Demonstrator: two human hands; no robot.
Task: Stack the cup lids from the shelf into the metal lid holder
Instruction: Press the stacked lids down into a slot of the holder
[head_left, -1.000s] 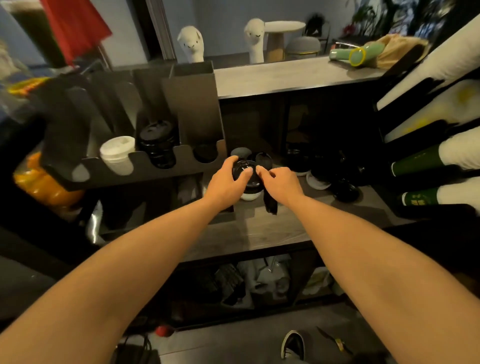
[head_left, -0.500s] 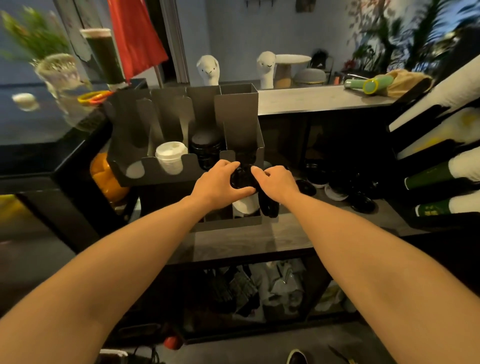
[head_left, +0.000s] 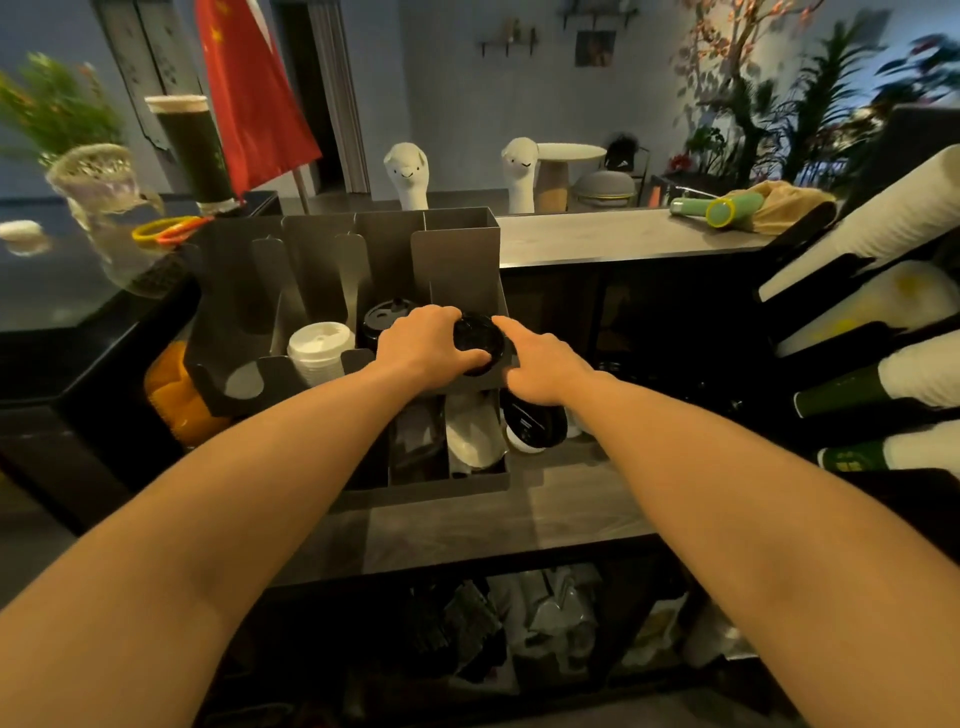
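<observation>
Lids (head_left: 475, 343) gripped by left hand (head_left: 426, 345) and right hand (head_left: 543, 364) at right slot of holder (head_left: 457, 249); white stack (head_left: 319, 348) and black stack (head_left: 387, 322) already in, apparently more left on shelf (head_left: 571, 499).

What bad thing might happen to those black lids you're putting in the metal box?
The left hand and right hand hold the black lids right at the front edge of the metal lid holder. If the grip slips, they might tumble onto the shelf below. They might also go in tilted and jam against the slot's wall, or bump the neighbouring black stack.
</observation>
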